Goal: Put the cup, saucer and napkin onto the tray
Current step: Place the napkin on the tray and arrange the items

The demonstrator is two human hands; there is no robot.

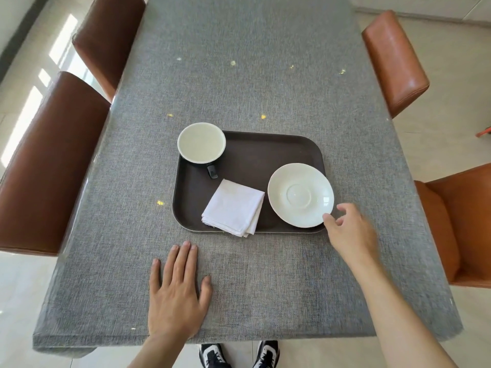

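A dark brown tray (247,155) lies in the middle of the grey table. A cup (201,142), dark outside and pale inside, stands in the tray's far left corner with its handle toward me. A folded white napkin (233,207) rests at the tray's near edge, one corner hanging over the rim. The white saucer (300,194) sits on the tray's right side, overlapping the rim. My right hand (348,229) is just off the saucer's near right edge, fingers apart, thumb tip at the rim. My left hand (176,290) lies flat on the table.
The grey tablecloth (239,75) covers a long table. Brown leather chairs stand on the left (50,166) and orange ones on the right (393,62). My shoes (239,354) show below the table's near edge.
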